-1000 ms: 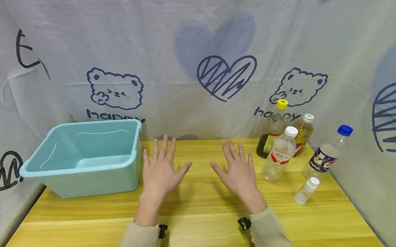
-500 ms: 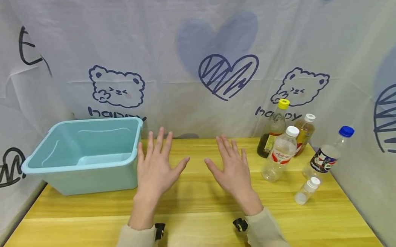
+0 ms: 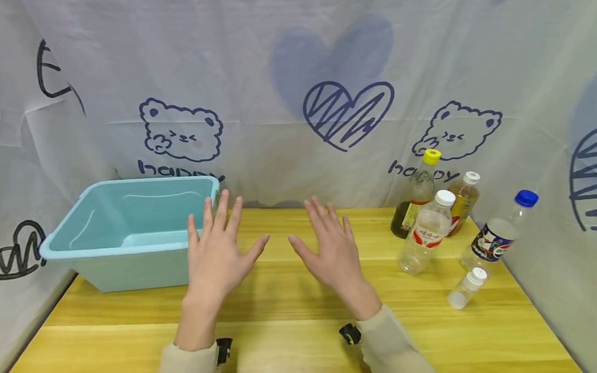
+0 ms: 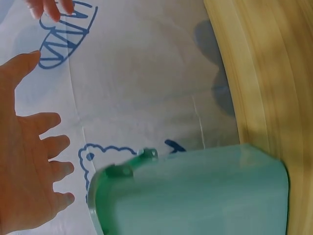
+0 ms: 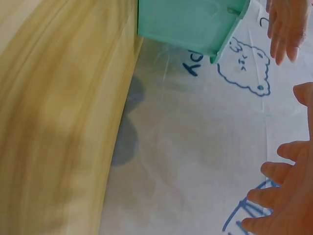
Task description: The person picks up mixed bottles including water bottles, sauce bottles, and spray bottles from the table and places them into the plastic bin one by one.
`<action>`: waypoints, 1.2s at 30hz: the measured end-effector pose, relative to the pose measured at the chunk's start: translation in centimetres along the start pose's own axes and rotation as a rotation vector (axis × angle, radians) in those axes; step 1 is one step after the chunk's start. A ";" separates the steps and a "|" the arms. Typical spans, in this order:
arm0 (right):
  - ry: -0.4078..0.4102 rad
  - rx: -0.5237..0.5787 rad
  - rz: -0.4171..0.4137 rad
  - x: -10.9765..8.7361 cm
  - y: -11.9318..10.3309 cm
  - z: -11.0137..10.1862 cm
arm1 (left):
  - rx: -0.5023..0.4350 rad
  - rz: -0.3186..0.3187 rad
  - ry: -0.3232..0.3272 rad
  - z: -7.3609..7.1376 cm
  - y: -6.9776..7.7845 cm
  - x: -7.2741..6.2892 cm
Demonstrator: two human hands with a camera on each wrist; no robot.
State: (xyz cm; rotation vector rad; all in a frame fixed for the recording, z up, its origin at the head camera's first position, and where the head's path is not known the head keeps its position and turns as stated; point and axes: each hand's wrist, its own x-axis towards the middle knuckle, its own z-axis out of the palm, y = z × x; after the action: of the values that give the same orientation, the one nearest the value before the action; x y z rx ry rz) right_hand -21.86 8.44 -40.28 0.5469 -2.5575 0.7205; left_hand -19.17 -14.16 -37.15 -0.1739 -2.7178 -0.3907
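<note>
My left hand (image 3: 219,257) hovers over the table with fingers spread and nothing in its grasp. It overlaps the right side of a light blue plastic basin (image 3: 124,271) in the head view; the left wrist view shows the basin (image 4: 205,196) beyond the fingertips. My right hand (image 3: 333,255) is held over the middle of the table, fingers straight, thumb pointing toward the other hand. It holds nothing. Nearest on its right stands a clear bottle with a white cap (image 3: 427,233).
Behind that bottle are a dark sauce bottle with a yellow cap (image 3: 414,199) and an amber bottle (image 3: 463,199). Farther right are a blue-capped Pepsi bottle (image 3: 501,234) and a small white-capped bottle (image 3: 467,288). A printed cloth (image 3: 260,154) hangs behind the wooden table (image 3: 288,347).
Both hands have shifted to the left, the left one now overlapping the basin in the head view. The camera view has turned slightly left. Basin and bottles stay where they were.
</note>
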 end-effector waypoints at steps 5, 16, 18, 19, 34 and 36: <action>-0.034 -0.006 -0.023 1.0 -1.2 0.3 | -0.001 -0.011 -0.003 -0.6 -1.4 -0.1; -0.116 -0.061 -0.083 3.1 -3.9 0.9 | 0.052 -0.019 -0.019 -2.3 -6.0 -0.8; -0.134 -0.073 -0.090 3.5 -4.4 1.1 | 0.066 -0.007 -0.027 -2.6 -6.8 -0.8; -0.145 -0.073 -0.091 3.6 -4.6 1.2 | 0.075 -0.001 -0.032 -2.7 -7.1 -0.9; -0.269 -0.120 -0.133 6.0 -7.5 3.2 | 0.160 0.045 -0.094 -5.2 -13.0 -1.5; -0.290 -0.133 -0.134 6.2 -7.9 3.6 | 0.169 0.045 -0.100 -5.7 -14.0 -1.6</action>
State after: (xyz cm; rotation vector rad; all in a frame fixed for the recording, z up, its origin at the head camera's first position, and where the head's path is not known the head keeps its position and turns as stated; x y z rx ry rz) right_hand -24.33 -1.34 -36.85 0.8212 -2.7732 0.4477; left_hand -18.09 -29.31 -36.22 -0.2120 -2.8235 -0.1425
